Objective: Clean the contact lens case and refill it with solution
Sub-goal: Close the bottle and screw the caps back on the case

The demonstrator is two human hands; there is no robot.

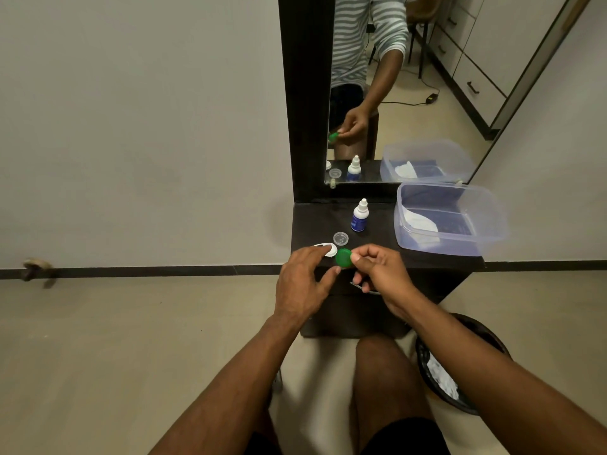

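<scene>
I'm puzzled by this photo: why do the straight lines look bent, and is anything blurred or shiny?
Head view: the wide lens bows the mirror frame and the skirting; the right hand pinching the green cap is fairly sharp; the clear plastic tub shows soft glare; lighting is dim and even.

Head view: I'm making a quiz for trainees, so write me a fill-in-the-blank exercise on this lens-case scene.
1. The right hand pinches a cap coloured ____.
2. The solution bottle stands ____ on the dark table.
3. The white tissue lies inside the clear plastic ____.
4. The left hand rests on the white ____.

Missing: green; upright; box; case
</scene>
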